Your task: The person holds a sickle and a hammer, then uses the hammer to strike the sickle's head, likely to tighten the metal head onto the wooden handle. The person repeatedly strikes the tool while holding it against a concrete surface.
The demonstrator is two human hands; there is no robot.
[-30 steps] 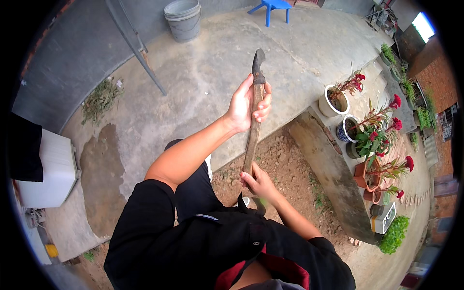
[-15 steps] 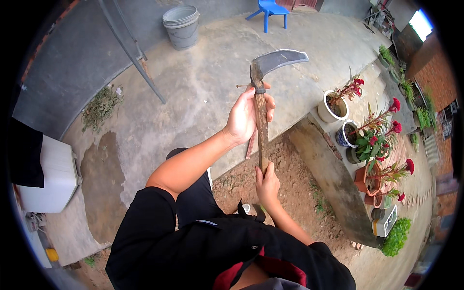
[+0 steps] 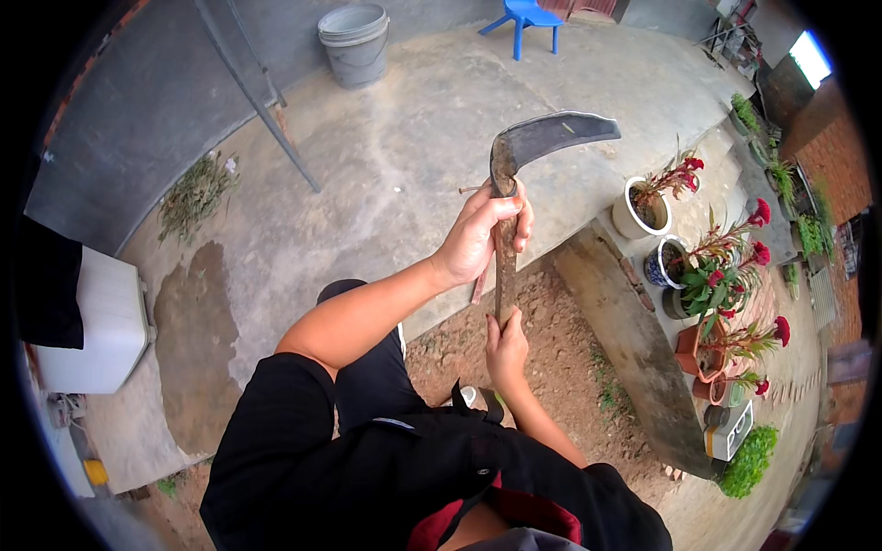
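A sickle (image 3: 506, 243) with a dark curved blade and worn wooden handle is held up in front of me, blade at the top pointing right. My left hand (image 3: 473, 241) is closed around the upper handle, just below the blade, thumb across it. Lower down, my right hand (image 3: 506, 349) grips the handle's bottom end. Beside my left fingers a thin nail-like rod (image 3: 469, 189) sticks out to the left; what it is fixed to is hidden. Below the left palm shows a reddish strip (image 3: 480, 286), and I cannot tell whether it is held.
Potted red flowers (image 3: 707, 275) line a low concrete ledge (image 3: 611, 317) on the right. Bare soil (image 3: 560, 367) lies below my hands. A grey bucket (image 3: 356, 55), blue chair (image 3: 533, 16) and leaning metal pole (image 3: 262, 106) stand farther off. A white box (image 3: 101, 326) is at left.
The sickle's blade has tilted and swung to the right and slightly down. My left hand has shifted a little, its thumb now across the handle. The right hand keeps its grip.
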